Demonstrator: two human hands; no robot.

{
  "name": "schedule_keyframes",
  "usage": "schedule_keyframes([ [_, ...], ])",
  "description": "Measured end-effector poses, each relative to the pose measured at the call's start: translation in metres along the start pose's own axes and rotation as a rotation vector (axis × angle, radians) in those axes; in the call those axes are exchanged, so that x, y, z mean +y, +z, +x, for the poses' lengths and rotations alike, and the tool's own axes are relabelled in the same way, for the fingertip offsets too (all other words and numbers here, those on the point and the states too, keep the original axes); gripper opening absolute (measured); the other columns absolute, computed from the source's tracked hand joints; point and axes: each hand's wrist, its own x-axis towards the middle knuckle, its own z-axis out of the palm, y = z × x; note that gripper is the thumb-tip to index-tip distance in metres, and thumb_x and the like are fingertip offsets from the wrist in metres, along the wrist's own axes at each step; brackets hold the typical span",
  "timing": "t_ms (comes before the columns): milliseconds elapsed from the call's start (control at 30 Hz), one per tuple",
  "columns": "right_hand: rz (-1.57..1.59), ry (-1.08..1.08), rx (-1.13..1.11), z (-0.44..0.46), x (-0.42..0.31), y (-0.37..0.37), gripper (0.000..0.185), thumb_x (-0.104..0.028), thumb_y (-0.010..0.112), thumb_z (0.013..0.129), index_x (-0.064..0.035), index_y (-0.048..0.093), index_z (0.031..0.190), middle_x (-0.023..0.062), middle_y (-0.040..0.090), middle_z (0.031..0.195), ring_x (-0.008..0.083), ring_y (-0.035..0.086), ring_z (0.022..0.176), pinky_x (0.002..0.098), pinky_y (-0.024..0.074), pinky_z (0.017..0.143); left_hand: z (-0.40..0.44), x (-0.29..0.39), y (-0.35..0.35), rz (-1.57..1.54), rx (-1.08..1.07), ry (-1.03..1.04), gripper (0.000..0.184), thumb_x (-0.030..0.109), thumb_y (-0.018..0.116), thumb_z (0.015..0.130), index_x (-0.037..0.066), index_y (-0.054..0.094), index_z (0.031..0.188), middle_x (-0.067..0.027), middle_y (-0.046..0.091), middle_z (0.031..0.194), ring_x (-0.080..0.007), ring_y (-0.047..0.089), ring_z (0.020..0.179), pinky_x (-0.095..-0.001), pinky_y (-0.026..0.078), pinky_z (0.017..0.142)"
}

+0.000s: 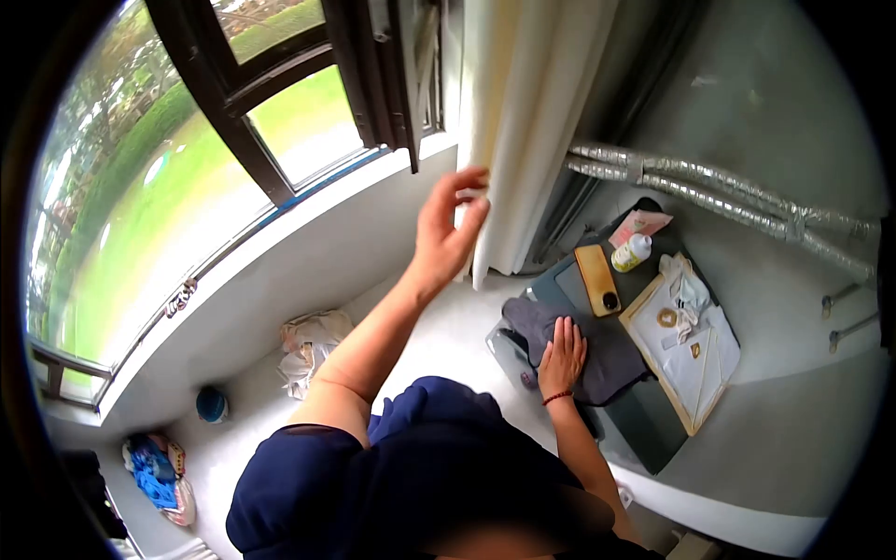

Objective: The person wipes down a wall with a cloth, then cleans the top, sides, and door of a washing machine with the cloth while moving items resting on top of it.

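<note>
My left hand (450, 231) is raised beside the cream curtain (527, 121), its fingers curled but apart, with nothing visible in them. The fingertips reach the curtain's left edge; I cannot tell whether they touch it. My right hand (564, 358), with a dark red bead bracelet at the wrist, lies flat with fingers stretched on a dark grey cloth (611, 359). That cloth is spread over a grey machine-like surface (649, 434). Just above the right hand lies a phone in a yellow-orange case (595, 280).
A white bottle (632, 252), a pink packet (640, 225) and a wood-edged board (695, 411) with small items lie on the surface. Silver-wrapped pipes (719, 197) run along the wall. An open dark-framed window (243, 93) is at left. Cloth bundles (313, 347) and a dark blue pot (212, 404) are below it.
</note>
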Motion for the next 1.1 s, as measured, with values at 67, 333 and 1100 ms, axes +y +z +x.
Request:
schedule_keyframes([
  [67,-0.006,-0.001,0.008,0.002,-0.001,-0.002,0.051,-0.018,0.049,0.097,-0.0080,0.041,0.146,0.0106,0.043,0.150,0.0307,0.038,0.138,0.0476,0.0242,0.117,0.026,0.026,-0.014,0.154,0.087,0.130,0.043,0.011,0.057,0.098,-0.002,0.046,0.138,-0.0151,0.052,0.137,-0.0234,0.048,0.130,-0.0356,0.038,0.108],
  [333,0.262,-0.090,0.229,0.004,0.019,0.004,0.029,-0.011,0.057,0.092,-0.0099,0.064,0.120,0.0098,0.064,0.126,0.0321,0.056,0.118,0.0450,0.0397,0.104,0.033,0.020,-0.024,0.004,0.136,0.118,0.051,0.004,0.053,0.099,0.000,0.036,0.147,-0.0151,0.040,0.152,-0.0262,0.037,0.142,-0.0387,0.028,0.118],
  [1100,1.762,0.429,-0.208,0.080,-0.039,-0.076,0.026,-0.011,0.056,0.093,0.0019,0.062,0.115,0.0023,0.063,0.101,0.0086,0.055,0.094,0.0230,0.0430,0.086,0.007,-0.008,-0.071,0.258,0.194,-0.037,0.031,0.019,0.056,0.100,-0.003,0.059,0.122,-0.0128,0.064,0.116,-0.0214,0.059,0.108,-0.0338,0.046,0.097],
])
